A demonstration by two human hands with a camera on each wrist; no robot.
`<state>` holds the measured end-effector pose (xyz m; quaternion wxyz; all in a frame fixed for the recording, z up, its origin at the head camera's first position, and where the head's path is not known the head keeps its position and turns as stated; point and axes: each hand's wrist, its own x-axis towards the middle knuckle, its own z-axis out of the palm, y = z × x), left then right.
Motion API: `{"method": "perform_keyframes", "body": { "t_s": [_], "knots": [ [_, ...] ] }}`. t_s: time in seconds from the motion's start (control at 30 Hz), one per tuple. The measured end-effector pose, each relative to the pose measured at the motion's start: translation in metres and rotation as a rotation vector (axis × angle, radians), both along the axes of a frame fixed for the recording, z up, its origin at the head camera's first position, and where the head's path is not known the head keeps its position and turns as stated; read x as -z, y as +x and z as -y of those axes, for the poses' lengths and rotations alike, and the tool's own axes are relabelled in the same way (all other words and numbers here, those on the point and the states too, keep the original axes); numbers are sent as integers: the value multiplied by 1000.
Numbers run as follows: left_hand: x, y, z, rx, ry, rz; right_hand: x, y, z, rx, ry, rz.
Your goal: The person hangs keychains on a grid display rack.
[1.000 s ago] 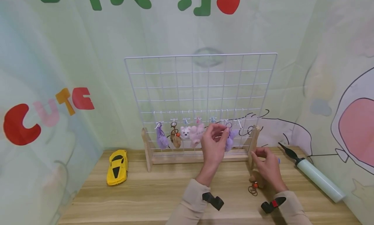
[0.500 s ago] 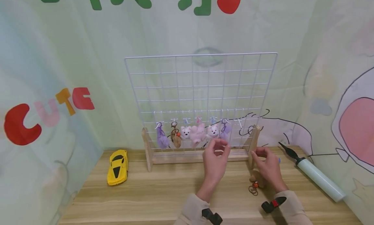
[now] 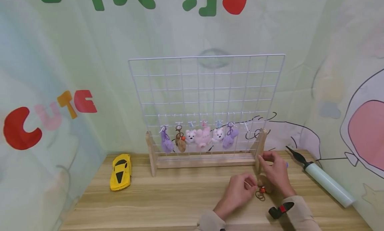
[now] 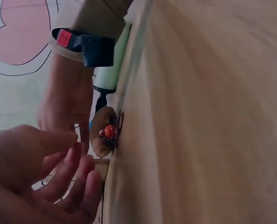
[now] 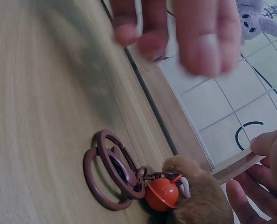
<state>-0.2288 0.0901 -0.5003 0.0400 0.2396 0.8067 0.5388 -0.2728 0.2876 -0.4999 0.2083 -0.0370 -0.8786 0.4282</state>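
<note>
My right hand (image 3: 276,172) grips the right wooden post (image 3: 261,147) of the rack, thumb on one side and fingers on the other. Beneath it on the table lies a brown plush keychain (image 5: 199,200) with an orange bell (image 5: 162,192) and brown rings (image 3: 260,195). Just left of the rings is my left hand (image 3: 240,191), its fingers loosely bent and holding nothing; in the left wrist view they are apart from the keychain. A row of plush keychains hangs on the white wire grid (image 3: 207,87), with a purple one (image 3: 229,139) at the row's right end.
A yellow toy car (image 3: 120,172) stands at the left of the wooden table (image 3: 150,204). On the right lies a pale green balloon pump (image 3: 328,184) with a black nozzle. A printed cloth backdrop (image 3: 90,41) surrounds the table.
My left hand has left the purple keychain on the rack and come down and right, beside the brown keychain. The purple keychain now hangs free. My right hand has stayed at the post.
</note>
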Motion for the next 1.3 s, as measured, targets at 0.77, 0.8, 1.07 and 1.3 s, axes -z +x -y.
{"method": "perform_keyframes", "body": {
  "t_s": [0.77,0.8,1.07,1.3],
  "knots": [
    [1,13,12,40,-487,-263,2,0,-2,-13,5,-3],
    [1,12,13,38,-474,-267,2,0,-2,-13,3,-4],
    [7,6,15,-6,-480,-205,-1,2,0,-7,-7,10],
    [-1,9,17,23,-494,-253,-1,1,1,5,-7,-4]
  ]
}}
